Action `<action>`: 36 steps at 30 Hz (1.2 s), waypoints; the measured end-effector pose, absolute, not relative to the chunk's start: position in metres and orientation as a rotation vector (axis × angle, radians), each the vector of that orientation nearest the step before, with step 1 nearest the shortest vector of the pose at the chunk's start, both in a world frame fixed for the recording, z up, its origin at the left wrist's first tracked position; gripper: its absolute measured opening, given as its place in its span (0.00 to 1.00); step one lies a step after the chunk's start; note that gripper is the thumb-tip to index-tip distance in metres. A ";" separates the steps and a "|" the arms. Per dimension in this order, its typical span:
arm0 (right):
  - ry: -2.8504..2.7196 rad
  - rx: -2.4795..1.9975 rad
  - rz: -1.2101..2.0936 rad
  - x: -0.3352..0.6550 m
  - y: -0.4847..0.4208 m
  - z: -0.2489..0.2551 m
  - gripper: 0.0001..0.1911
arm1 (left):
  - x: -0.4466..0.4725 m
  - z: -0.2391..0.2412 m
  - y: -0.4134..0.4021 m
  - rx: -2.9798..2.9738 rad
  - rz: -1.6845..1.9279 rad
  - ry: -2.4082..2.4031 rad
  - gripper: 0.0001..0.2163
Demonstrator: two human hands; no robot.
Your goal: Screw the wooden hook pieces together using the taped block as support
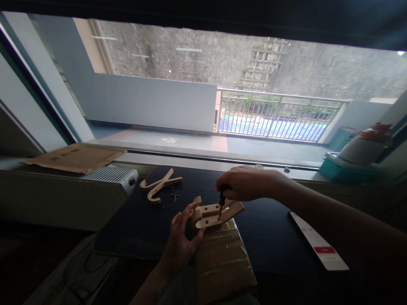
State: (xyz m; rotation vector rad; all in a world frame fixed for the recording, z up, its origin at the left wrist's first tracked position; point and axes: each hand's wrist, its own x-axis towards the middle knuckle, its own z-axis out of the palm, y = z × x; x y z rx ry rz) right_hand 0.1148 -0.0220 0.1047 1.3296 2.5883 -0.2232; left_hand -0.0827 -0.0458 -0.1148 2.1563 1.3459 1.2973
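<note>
My right hand (237, 183) is closed around the dark handle of a screwdriver (221, 205), which points down. Its tip meets a hole in a pale wooden hook piece (211, 221) with several dark holes. The fingers of my left hand (185, 233) grip the curved end of that wooden piece. Beneath it lies a brown taped cardboard package (224, 262). Two more curved wooden hooks (163, 183) lie crossed on the dark table, beside several small screws (174, 195). Whether a screw sits under the screwdriver tip is too small to tell.
A phone (319, 243) lies at the right of the dark table (127, 233). Left of the table stands a white radiator (111, 176) with a brown envelope (76, 156) on top. A teal container (346, 167) stands on the sill at the right, below a large window.
</note>
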 end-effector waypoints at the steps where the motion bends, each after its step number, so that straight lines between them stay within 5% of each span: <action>1: 2.591 1.319 -0.239 0.115 -0.023 0.106 0.13 | -0.083 -0.115 -0.046 2.155 1.292 1.345 0.27; 36: 2.580 1.408 -0.243 0.118 -0.024 0.105 0.13 | -0.082 -0.112 -0.045 2.136 1.249 1.348 0.27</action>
